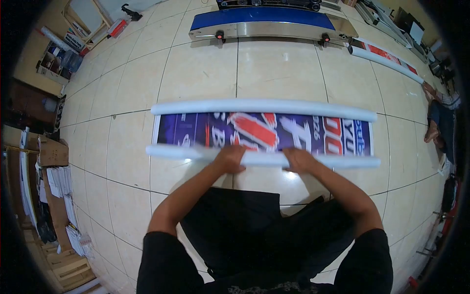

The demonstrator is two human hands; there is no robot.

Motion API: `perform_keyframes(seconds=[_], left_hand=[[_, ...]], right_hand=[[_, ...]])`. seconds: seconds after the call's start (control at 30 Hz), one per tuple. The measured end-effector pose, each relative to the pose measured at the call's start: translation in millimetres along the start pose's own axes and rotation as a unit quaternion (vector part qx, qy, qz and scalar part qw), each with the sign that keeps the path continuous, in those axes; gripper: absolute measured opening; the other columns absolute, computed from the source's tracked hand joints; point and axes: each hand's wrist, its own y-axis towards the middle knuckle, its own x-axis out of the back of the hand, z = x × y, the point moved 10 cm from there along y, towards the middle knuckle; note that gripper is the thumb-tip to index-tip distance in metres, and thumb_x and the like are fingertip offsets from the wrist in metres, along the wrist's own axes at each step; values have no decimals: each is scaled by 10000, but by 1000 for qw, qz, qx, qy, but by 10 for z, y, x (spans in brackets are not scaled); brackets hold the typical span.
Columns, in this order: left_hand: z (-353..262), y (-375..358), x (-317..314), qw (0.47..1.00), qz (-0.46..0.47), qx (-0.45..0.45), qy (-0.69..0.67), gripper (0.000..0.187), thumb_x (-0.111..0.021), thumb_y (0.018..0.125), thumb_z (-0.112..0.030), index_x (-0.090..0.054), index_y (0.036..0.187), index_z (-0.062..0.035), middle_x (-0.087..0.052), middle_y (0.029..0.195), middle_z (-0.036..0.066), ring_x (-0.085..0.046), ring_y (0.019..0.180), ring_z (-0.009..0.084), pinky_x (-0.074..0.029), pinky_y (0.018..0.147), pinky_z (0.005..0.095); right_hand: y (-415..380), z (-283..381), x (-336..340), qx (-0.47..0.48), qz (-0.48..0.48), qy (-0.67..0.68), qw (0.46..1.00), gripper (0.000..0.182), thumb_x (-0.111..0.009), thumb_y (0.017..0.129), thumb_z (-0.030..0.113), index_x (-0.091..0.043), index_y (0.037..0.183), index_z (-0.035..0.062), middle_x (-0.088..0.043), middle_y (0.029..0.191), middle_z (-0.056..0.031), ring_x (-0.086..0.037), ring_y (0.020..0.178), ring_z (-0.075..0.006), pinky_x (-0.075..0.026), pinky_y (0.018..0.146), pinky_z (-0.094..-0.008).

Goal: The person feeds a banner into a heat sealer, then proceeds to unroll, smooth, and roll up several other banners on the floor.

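A printed banner (191, 128) in purple, red and white lies across the tiled floor in front of me, rolled up from both long edges. Its far roll (264, 106) rests beyond the printed strip, and the near roll (338, 160) lies closest to my knees. My left hand (231, 159) is wrapped round the near roll left of its middle. Right of the middle, my right hand (299, 160) grips the same roll. The undersides of both hands' grips are hidden. Slight blur shows on the rolls.
Beyond the banner stands a long blue and metal machine (269, 22) on the floor. At right, another person's hand (429, 89) touches a second part-rolled banner (387, 60). Cardboard (53, 152) and stacked papers (61, 181) line the left side.
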Motion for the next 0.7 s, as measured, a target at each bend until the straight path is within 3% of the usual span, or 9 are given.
perform_keyframes(seconds=[0.1,0.17,0.2,0.27,0.3,0.37,0.47,0.53,0.7], left_hand=[[-411,-460,-130,993,96,-33,-60,625,-777,650,-241,-571,1200,-29,-635,1076,193,-605,1040,366,-476,929,469],[-581,-627,-126,984,96,-129,-73,602,-777,677,-250,-575,1195,-18,-633,1105,191,-597,1067,373,-477,927,459],[-544,-548,-8,984,99,-132,-73,602,-777,677,-250,-575,1195,-18,-633,1105,191,-597,1067,373,-477,927,459],[45,-267,207,988,114,92,-54,646,-777,704,-254,-550,1259,-13,-580,1231,207,-575,1122,371,-479,941,440],[69,-222,168,988,110,90,-52,646,-777,704,-254,-550,1259,-13,-580,1231,207,-575,1122,371,-479,941,440],[-166,-124,461,989,-137,-36,-47,638,-729,784,-296,-522,1331,-41,-522,1324,202,-509,1207,369,-401,1021,474],[-683,7,-3,994,-76,8,83,771,-629,849,-466,-383,1479,-95,-323,1529,219,-274,1431,397,-189,1127,631],[-1049,23,-67,991,-56,32,116,851,-603,853,-542,-296,1533,-132,-224,1586,200,-153,1482,396,-97,1120,698],[-582,632,-46,971,-130,-37,199,902,-538,852,-665,-256,1552,-171,-202,1598,181,-142,1492,358,-53,1123,705]], right_hand=[[-461,297,-414,45,88,37,994,681,-775,721,359,-502,1237,8,-617,1083,-259,-608,1035,-407,-499,893,-490],[-656,575,-299,186,-15,-28,982,699,-759,726,398,-501,1266,37,-612,1084,-246,-609,1024,-400,-511,876,-476],[-558,494,-139,148,12,-26,989,630,-728,769,417,-553,1265,69,-588,1191,-220,-592,1086,-395,-498,907,-489],[-288,96,209,1,9,56,998,485,-651,857,401,-614,1208,67,-555,1300,-185,-557,1167,-388,-470,951,-495],[-203,42,256,1,6,52,999,485,-651,857,401,-614,1208,67,-555,1300,-185,-557,1167,-388,-470,951,-495],[-27,127,351,108,-52,-49,992,405,-547,937,397,-643,1230,135,-488,1430,-136,-456,1314,-358,-370,1079,-519],[276,214,588,213,-129,-212,945,422,-466,971,446,-624,1295,228,-376,1541,-86,-309,1431,-332,-209,1169,-570],[540,-4,1027,168,-119,-228,952,453,-436,968,501,-590,1339,292,-268,1603,-29,-224,1474,-316,-90,1190,-601],[836,-247,1484,18,-297,-250,921,574,-514,927,506,-520,1389,166,-323,1559,-116,-295,1429,-357,-192,1157,-591]])
